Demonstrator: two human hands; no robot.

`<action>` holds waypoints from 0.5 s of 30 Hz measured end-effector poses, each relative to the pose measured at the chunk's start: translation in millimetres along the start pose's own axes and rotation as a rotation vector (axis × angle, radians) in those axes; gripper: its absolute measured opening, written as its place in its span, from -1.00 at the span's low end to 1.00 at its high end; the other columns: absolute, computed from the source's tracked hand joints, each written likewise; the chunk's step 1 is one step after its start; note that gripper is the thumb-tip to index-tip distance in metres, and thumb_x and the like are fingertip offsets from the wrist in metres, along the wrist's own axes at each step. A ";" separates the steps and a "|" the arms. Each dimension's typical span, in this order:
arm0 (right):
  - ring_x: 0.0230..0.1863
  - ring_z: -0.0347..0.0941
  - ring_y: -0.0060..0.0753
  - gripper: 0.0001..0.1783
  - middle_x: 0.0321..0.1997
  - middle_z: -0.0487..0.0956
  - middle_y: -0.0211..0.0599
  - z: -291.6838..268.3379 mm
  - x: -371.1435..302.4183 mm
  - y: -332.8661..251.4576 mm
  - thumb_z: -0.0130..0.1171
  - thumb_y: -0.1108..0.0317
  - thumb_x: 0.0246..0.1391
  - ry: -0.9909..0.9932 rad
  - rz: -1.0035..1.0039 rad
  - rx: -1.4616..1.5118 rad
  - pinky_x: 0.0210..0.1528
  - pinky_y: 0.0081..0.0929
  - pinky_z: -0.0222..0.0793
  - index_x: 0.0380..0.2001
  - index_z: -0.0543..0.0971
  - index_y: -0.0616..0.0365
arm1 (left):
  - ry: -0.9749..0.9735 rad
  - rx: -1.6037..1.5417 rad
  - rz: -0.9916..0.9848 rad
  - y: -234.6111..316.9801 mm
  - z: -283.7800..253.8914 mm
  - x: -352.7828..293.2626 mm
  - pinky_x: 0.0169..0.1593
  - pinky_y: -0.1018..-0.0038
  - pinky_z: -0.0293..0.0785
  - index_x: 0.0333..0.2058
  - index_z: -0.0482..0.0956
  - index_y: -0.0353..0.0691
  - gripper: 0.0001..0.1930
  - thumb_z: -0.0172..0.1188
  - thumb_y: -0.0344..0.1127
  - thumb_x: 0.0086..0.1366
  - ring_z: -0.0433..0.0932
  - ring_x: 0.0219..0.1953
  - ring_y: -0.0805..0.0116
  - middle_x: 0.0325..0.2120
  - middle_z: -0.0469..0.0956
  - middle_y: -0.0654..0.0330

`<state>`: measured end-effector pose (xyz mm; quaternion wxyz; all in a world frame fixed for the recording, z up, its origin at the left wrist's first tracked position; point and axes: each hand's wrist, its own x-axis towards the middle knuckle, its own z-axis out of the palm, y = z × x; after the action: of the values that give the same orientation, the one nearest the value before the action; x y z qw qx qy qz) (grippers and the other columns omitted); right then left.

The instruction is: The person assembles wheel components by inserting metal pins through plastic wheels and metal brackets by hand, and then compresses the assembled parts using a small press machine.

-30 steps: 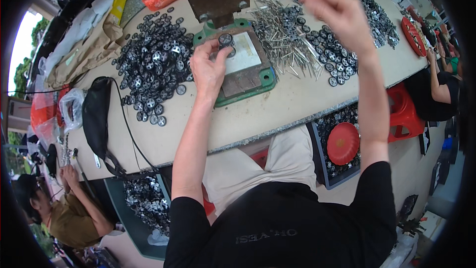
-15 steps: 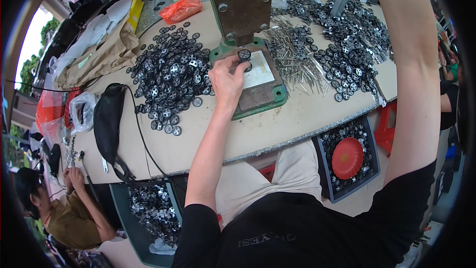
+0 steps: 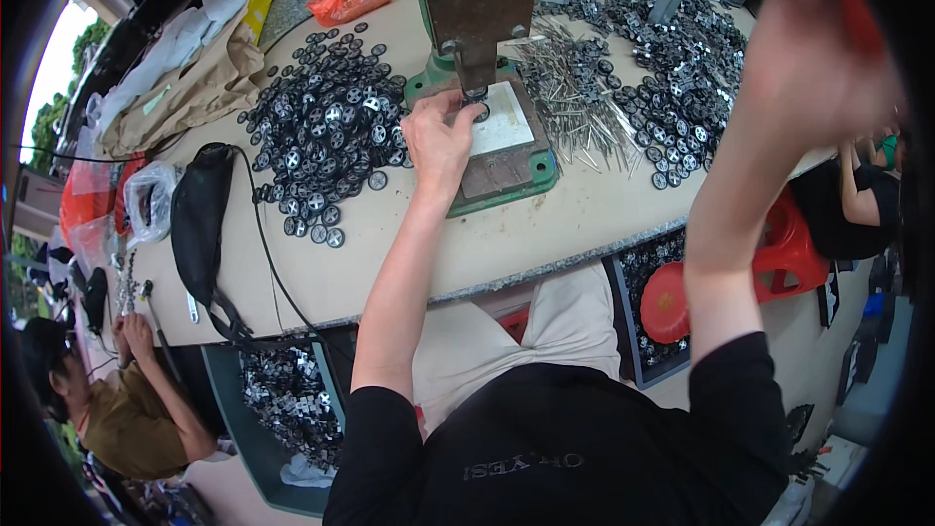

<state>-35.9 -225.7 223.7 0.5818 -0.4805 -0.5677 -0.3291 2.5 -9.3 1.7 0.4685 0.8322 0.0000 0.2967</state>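
Note:
My left hand [image 3: 438,141] is pinched on a small black toy wheel [image 3: 479,113] at the press. Its thumb and fingers sit just under the ram [image 3: 476,68], and the ram's tip reaches down to the wheel. Below lies a white plate [image 3: 502,125] on the green press base [image 3: 506,197]. My right hand [image 3: 818,49] is raised at the upper right, smeared by motion. A blurred red thing [image 3: 862,24] shows at its edge; whether the fingers grip it I cannot tell.
Left of the press spreads a heap of black wheels [image 3: 326,122]. Metal rods [image 3: 575,102] and more wheels [image 3: 682,141] lie to its right. Bins of parts [image 3: 219,380] stand below the table edge, one with a red dish [image 3: 664,302]. A co-worker [image 3: 136,409] sits at left.
The ram has come down onto the wheel in my left hand. My right hand, out of view before, has swung down into the upper right.

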 end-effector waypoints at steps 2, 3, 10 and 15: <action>-0.19 0.29 -0.32 -0.63 -0.19 0.46 -0.32 -6.8 -46.6 -1.9 -0.23 -0.01 0.17 0.041 -0.020 0.024 0.10 -0.04 0.01 -0.10 0.43 -0.14 | -0.017 0.019 -0.012 3.2 -5.2 -3.6 -0.28 0.48 0.43 -0.35 0.57 -0.39 -0.72 0.22 -0.33 -0.06 0.56 -0.39 0.25 -0.37 0.55 -0.03; -0.19 0.29 -0.32 -0.63 -0.19 0.46 -0.32 -10.1 -49.8 0.2 -0.23 -0.01 0.17 0.040 -0.015 0.029 0.10 -0.04 0.01 -0.10 0.43 -0.14 | -0.016 0.021 -0.018 3.0 -5.4 -2.5 -0.28 0.48 0.43 -0.35 0.57 -0.39 -0.72 0.22 -0.33 -0.06 0.56 -0.39 0.25 -0.37 0.55 -0.03; -0.20 0.30 -0.34 -0.65 -0.20 0.45 -0.30 -33.3 -39.5 3.4 -0.21 -0.04 0.15 -0.045 0.046 0.003 0.10 -0.07 0.02 -0.12 0.44 -0.22 | 0.001 0.013 -0.040 -4.6 -4.2 -1.1 -0.27 0.48 0.42 -0.36 0.58 -0.37 -0.72 0.21 -0.32 -0.05 0.55 -0.39 0.29 -0.43 0.56 0.01; -0.18 0.30 -0.31 -0.63 -0.15 0.43 -0.27 -5.6 -63.6 -2.8 -0.24 -0.07 0.16 0.145 0.004 -0.031 0.12 -0.06 0.00 -0.08 0.41 -0.26 | -0.017 -0.038 -0.081 6.0 -9.7 -0.7 -0.25 0.48 0.42 -0.35 0.58 -0.37 -0.70 0.23 -0.31 -0.07 0.56 -0.37 0.28 -0.38 0.56 0.00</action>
<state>-45.4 -242.2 162.7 0.6145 -0.4653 -0.5182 -0.3705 -4.6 -5.2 9.7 0.4957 0.8250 0.0241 0.2703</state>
